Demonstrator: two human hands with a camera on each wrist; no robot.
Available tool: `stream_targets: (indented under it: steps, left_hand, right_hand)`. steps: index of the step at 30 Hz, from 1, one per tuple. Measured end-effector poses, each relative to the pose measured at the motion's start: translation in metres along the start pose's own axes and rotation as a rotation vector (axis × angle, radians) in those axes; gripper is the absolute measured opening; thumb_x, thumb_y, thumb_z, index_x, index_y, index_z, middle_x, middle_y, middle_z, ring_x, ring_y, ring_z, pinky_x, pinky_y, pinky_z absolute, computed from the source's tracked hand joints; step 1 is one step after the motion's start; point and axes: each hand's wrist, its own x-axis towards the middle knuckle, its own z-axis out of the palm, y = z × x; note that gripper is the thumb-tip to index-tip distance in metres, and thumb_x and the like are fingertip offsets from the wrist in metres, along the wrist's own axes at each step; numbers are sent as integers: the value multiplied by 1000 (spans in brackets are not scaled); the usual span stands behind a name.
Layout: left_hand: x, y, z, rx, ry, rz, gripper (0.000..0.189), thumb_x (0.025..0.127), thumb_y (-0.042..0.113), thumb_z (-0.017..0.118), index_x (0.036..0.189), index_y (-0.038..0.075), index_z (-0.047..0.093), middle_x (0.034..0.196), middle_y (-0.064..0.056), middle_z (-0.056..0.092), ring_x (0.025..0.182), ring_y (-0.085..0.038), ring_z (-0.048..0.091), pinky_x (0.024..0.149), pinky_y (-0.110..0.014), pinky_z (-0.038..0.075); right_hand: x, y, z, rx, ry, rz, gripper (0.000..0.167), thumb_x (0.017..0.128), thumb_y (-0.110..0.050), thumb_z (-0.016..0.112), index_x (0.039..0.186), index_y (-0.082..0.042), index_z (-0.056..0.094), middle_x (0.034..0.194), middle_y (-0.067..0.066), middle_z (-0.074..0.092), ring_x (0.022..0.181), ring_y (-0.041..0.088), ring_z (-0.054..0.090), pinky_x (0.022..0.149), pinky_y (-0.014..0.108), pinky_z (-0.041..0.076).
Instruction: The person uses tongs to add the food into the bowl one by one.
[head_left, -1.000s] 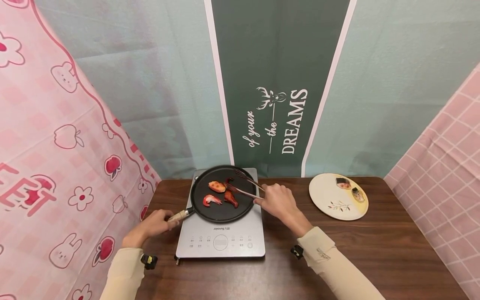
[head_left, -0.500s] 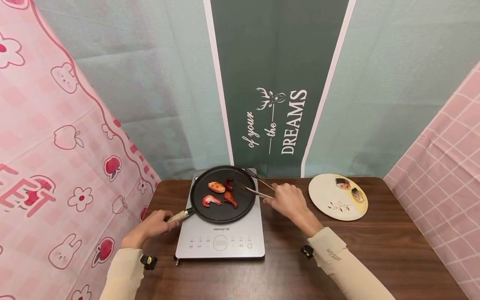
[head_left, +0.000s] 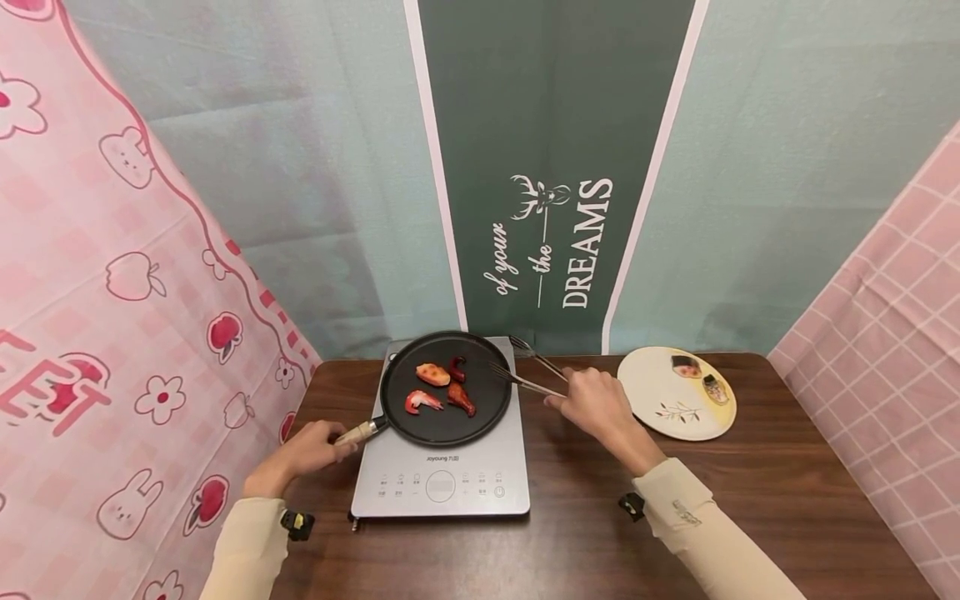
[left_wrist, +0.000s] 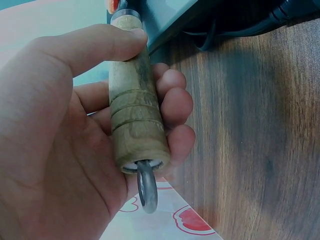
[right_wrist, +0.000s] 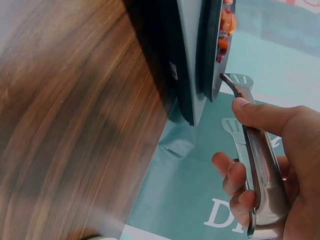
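Note:
My left hand (head_left: 313, 448) grips the wooden handle (left_wrist: 135, 100) of a black frying pan (head_left: 450, 429), thumb on top and fingers curled beneath. A shrimp (head_left: 423, 402), a drumstick (head_left: 461, 398), a yellow-orange oval piece with brown spots (head_left: 432, 373) and a dark red curved piece (head_left: 457, 368) lie in the pan. In my right hand (head_left: 598, 407) is a pair of metal tongs (right_wrist: 262, 160), pinched between thumb and fingers. The tongs' slotted ends are spread apart with nothing between them, overlapping the pan's right rim in the head view.
The pan sits on a silver induction cooker (head_left: 480, 492) on a dark wooden table (head_left: 757, 500). To the right, a cream plate (head_left: 645, 392) bears two sushi-like pieces (head_left: 686, 367). A curtain (head_left: 337, 208) hangs behind. A black cable (left_wrist: 240, 27) runs by the cooker.
My right hand has drawn the tongs rightward, away from the food and toward the pan's right rim. The food pieces stay in the pan, and my left hand keeps its grip on the handle.

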Motion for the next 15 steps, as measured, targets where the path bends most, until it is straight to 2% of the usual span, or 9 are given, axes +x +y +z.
stream_targets:
  steps: [8,15]
  left_hand:
    - [0,-2,2,-9,1,-3,18,95,23,74,92,6,69,70,2,59,64,-15,53,59,-28,41]
    - [2,-5,2,-14,-6,2,18,96,23,74,88,8,69,68,3,60,62,-14,53,58,-27,42]
  right_hand:
    - [-4,15,-3,5,-36,27,43,84,-44,87,100,-6,72,66,10,64,57,33,62,50,48,48]
    - [-8,24,-5,14,-29,54,41,85,-44,87,96,-8,72,66,11,63,58,34,62,51,50,48]
